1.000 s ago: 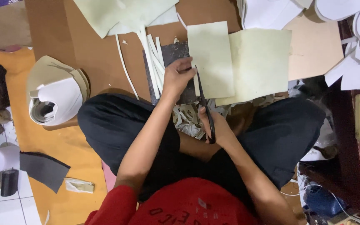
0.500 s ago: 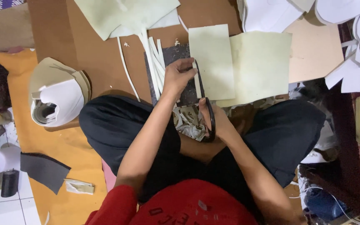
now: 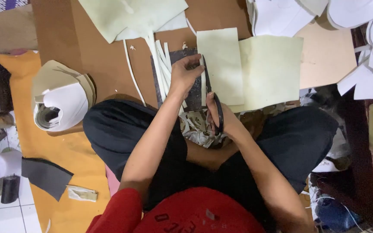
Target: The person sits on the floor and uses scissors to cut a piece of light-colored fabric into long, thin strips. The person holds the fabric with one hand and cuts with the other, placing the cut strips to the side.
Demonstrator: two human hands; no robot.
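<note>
— Since 1 second ago, what moved?

— Mostly the right hand: it has slid up from the lap toward the board with the black-handled scissors, whose blades now reach along the left edge of the pale yellow sheet. The left hand has hardly shifted.

— Start close. What is nearest the person?

— 2 crossed legs in dark trousers, with a heap of pale offcuts in the lap between them. The right hand sits just above that heap, fingers closed through the scissor handles.

— And the left?

— Further out, fingers curled and pinching a narrow pale strip at the sheet's left edge, pressing onto a dark cutting mat.

— Where is the sheet?

— Flat on the brown board, just beyond the knees, its near edge touching the right knee area.

— Any open room?

— Bare board lies left of the mat, between loose cut strips and a rolled stack of white pieces. To the right, the board's pale corner is bare up to a pile of white cut shapes.

— Farther out?

— More pale sheets overlap at the far edge, well apart from both hands.
</note>
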